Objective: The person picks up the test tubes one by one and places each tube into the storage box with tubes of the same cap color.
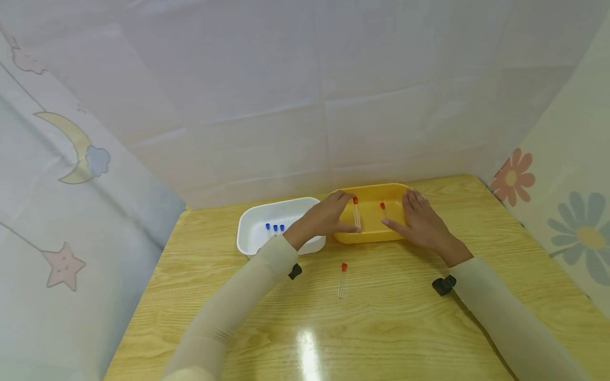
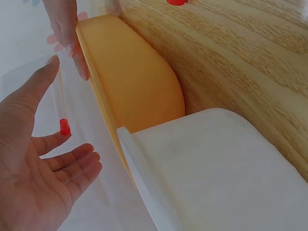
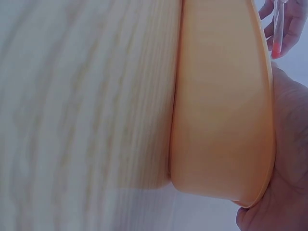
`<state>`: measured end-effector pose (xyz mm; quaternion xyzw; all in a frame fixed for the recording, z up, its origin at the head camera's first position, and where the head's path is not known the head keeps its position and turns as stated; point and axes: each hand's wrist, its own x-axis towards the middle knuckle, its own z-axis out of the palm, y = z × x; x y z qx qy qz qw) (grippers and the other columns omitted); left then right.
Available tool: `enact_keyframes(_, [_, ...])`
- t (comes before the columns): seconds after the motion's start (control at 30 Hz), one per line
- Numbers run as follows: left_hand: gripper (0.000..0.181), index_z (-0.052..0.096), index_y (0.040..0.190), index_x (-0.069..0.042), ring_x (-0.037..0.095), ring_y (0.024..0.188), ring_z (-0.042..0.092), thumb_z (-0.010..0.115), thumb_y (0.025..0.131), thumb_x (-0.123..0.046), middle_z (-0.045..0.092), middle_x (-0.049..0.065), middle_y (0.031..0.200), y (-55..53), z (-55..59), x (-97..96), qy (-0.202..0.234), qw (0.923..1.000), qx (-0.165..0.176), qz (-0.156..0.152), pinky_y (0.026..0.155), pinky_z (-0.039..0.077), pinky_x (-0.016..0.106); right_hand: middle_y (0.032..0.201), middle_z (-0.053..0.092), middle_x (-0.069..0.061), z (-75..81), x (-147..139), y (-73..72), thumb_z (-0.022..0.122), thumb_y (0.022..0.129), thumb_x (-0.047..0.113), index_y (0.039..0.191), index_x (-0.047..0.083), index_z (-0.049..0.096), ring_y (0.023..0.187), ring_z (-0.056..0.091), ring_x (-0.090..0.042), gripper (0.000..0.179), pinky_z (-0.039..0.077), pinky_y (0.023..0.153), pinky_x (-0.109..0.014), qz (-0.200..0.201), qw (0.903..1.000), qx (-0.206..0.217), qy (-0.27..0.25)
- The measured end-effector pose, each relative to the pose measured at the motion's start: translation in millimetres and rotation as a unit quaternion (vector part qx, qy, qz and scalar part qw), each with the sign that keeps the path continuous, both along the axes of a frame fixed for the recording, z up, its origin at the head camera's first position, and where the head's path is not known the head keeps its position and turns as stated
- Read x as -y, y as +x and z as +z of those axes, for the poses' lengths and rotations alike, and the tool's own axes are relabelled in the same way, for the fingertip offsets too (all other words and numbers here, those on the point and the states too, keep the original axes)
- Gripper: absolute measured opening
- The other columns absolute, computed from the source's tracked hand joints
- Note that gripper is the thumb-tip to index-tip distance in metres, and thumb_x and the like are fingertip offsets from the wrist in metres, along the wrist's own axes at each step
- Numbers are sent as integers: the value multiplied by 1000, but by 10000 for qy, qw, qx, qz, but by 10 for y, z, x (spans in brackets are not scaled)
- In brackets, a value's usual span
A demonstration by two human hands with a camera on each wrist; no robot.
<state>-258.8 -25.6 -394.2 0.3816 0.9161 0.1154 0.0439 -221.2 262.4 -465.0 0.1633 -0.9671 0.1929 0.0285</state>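
My left hand (image 1: 329,214) pinches a red-capped test tube (image 1: 357,214) lengthwise between thumb and index finger, above the left part of the yellow tray (image 1: 371,237). In the left wrist view, the tube's red cap (image 2: 65,126) meets the index fingertip and its other end meets the thumb. My right hand (image 1: 426,225) rests on the tray's right front corner, thumb spread over the front rim and fingers extended along the right end. A second red-capped test tube (image 1: 383,206) lies in the tray, partly hidden by the right thumb. Another red-capped test tube (image 1: 342,280) lies on the table in front.
Left of the yellow tray, close beside it, stands a white tray (image 1: 245,233) holding several blue-capped tubes (image 1: 275,228), partly hidden by my left arm. Both trays stand on a wooden table (image 1: 381,328), near a curtain-like backdrop (image 1: 238,148).
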Motion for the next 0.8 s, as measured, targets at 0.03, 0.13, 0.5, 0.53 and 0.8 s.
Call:
enact_keyframes(0.03, [93,37,155,-9,28,142,41,73,87,-60,39,14,156,-2,-4,-4,-10,10000,4,6,110,44,41,162,-3,-35,0,2,1,43,101,65,153,-18,6,152,-3,-49,104,0,121,-60,-4,10000,3,0])
enact_keyframes(0.13, [94,36,155,-10,27,142,41,72,86,-63,39,13,156,-9,-22,-16,-37,10000,23,4,110,44,41,162,-4,-34,-9,6,7,43,101,65,153,-18,6,152,-4,-49,104,0,121,-59,-14,10000,9,9])
enact_keyframes(0.5, [94,35,156,-9,28,145,37,72,87,-60,37,14,158,-38,-12,-78,-25,9999,125,4,113,40,42,162,-3,-34,-20,13,4,43,101,65,153,-18,6,152,-4,-48,104,-1,121,-58,2,10000,-15,-22])
enact_keyframes(0.53, [94,35,156,-9,28,145,37,72,87,-61,38,14,158,-42,-14,-85,-30,9999,125,-8,114,39,41,162,-3,-34,-22,11,3,43,101,65,153,-18,6,152,-4,-49,104,-1,121,-58,-1,10000,-11,-21])
enact_keyframes(0.8, [93,35,156,-9,28,143,40,71,88,-61,39,13,157,-66,-22,-172,-42,9999,94,-110,114,39,40,162,-1,-35,-9,9,4,44,101,65,153,-18,8,151,0,-50,104,1,121,-58,-30,9999,-100,5])
